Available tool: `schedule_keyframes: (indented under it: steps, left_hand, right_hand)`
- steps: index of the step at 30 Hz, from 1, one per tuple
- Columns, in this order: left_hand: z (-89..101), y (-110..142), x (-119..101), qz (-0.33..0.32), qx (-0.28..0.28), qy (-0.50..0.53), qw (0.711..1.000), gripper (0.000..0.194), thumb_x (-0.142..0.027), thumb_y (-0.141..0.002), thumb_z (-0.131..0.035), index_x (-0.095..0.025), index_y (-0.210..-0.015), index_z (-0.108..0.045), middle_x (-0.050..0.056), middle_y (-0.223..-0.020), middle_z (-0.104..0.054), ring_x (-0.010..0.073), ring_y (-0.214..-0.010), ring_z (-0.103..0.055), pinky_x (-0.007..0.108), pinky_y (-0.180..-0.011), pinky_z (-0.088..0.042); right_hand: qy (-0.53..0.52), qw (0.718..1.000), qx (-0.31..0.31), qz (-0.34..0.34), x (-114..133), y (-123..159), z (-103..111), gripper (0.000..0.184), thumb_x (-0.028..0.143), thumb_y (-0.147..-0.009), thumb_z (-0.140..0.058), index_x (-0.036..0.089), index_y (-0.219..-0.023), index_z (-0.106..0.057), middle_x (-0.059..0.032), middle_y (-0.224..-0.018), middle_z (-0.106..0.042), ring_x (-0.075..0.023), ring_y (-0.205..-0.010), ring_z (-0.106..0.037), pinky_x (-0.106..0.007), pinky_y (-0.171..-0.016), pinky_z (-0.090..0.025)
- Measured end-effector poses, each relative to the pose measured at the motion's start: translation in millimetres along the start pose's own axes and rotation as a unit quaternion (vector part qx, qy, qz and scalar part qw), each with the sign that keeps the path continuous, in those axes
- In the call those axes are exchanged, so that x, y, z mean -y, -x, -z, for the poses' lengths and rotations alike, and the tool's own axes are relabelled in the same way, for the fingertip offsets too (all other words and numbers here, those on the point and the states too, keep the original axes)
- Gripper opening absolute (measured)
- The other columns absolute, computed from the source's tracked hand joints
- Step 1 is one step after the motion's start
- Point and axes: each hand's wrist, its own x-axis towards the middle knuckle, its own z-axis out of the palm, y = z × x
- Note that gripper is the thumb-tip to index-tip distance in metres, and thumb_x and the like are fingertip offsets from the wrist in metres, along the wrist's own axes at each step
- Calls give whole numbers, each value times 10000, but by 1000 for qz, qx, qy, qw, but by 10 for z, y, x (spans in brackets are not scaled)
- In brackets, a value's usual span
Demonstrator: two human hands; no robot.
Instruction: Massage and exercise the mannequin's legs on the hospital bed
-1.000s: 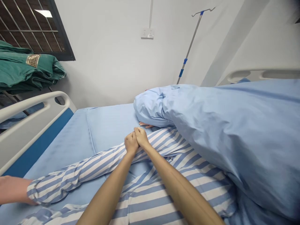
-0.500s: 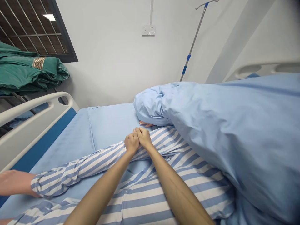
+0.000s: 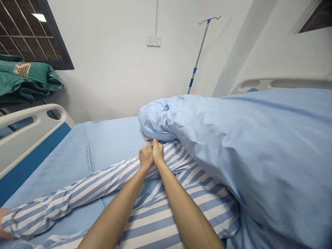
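Note:
Both hands are closed into fists, side by side and touching, over the far leg of a lying figure in blue-and-white striped trousers (image 3: 101,185). My left hand (image 3: 146,155) rests against the thigh fabric on the left, and my right hand (image 3: 157,152) presses close beside it. Whatever may be inside the curled fingers is hidden. Just beyond my knuckles, part of the figure's hand (image 3: 148,138) peeks out under a light blue quilt (image 3: 202,124). The quilt covers the upper body. A bare ankle (image 3: 5,223) shows at the lower left.
The light blue bed sheet (image 3: 114,135) lies under the figure. A white-and-blue bed end board (image 3: 31,152) rises at left, with folded green cloth (image 3: 33,81) beyond it. An IV pole (image 3: 201,52) stands by the wall, right of a socket (image 3: 154,41).
The view has shifted to the right, so the bed and figure appear further left. My fists stay together on the leg, with the knuckles turned slightly and nearer the quilt's edge.

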Motion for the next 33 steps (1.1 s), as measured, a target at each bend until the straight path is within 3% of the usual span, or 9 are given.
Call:
schedule_keyframes:
  steps: [5, 11, 13, 19, 24, 27, 30, 33]
  left_hand:
    - [-6, -10, 60, -3, -1, -41, 999, 530, -405, -860, -238, -163, -575, -613, 72, -609, -637, 143, -588, -537, 235, -514, -286]
    - [-36, -24, 71, -10, -14, -53, 998, 592, -431, -869, -181, -167, -580, -625, 89, -629, -644, 146, -574, -527, 242, -533, -305]
    - [-53, -16, 83, -11, -15, -63, 998, 598, -441, -867, -182, -164, -578, -626, 94, -631, -643, 151, -582, -530, 247, -533, -301]
    - [-69, -40, 32, 5, 5, -75, 997, 549, -446, -852, -212, -176, -590, -612, 80, -630, -630, 154, -606, -527, 247, -545, -311]
    - [-138, -318, -282, -68, 67, 31, 995, 428, -393, -809, -326, -158, -504, -512, 18, -506, -529, 114, -531, -458, 224, -507, -302]
    - [-258, -444, -413, -44, 44, 94, 994, 423, -405, -796, -334, -163, -468, -447, -18, -423, -415, 91, -460, -384, 221, -473, -284]
    - [-383, -400, -344, -26, 18, 93, 995, 417, -385, -799, -320, -166, -465, -441, -13, -439, -441, 92, -480, -395, 220, -490, -287]
    - [-460, -274, -178, -55, 16, 31, 998, 428, -360, -808, -299, -161, -479, -486, 13, -507, -527, 104, -533, -441, 226, -520, -287]
  right_hand:
    - [18, 1000, 2, 21, 15, -17, 15, 408, 415, -815, -312, 200, -479, -396, 7, -450, -444, -118, -461, -402, -233, -471, -326]
    - [143, 970, 118, 154, 143, -141, 159, 379, 385, -820, -380, 180, -567, -576, -56, -608, -614, -171, -682, -559, -243, -623, -372]
    - [170, 961, 130, 174, 137, -158, 217, 379, 392, -827, -384, 183, -598, -601, -64, -643, -634, -178, -710, -571, -242, -633, -370]
    - [185, 965, 98, 160, 4, -148, 260, 434, 420, -856, -326, 181, -619, -600, -65, -633, -628, -173, -646, -555, -241, -597, -355]
    - [45, 987, 70, 137, -21, -222, 272, 483, 466, -856, -277, 176, -569, -536, -37, -557, -564, -155, -558, -496, -250, -539, -356]
    - [-14, 995, 51, 85, -17, -270, 292, 467, 481, -841, -300, 185, -516, -457, 2, -453, -459, -126, -467, -412, -241, -464, -317]
    - [-47, 998, 15, 46, -9, -294, 319, 427, 458, -821, -355, 186, -499, -422, 19, -446, -438, -111, -466, -395, -227, -457, -311]
    - [-60, 998, -13, 26, -17, -298, 337, 403, 419, -810, -375, 179, -489, -421, 17, -463, -462, -104, -477, -408, -215, -474, -319]
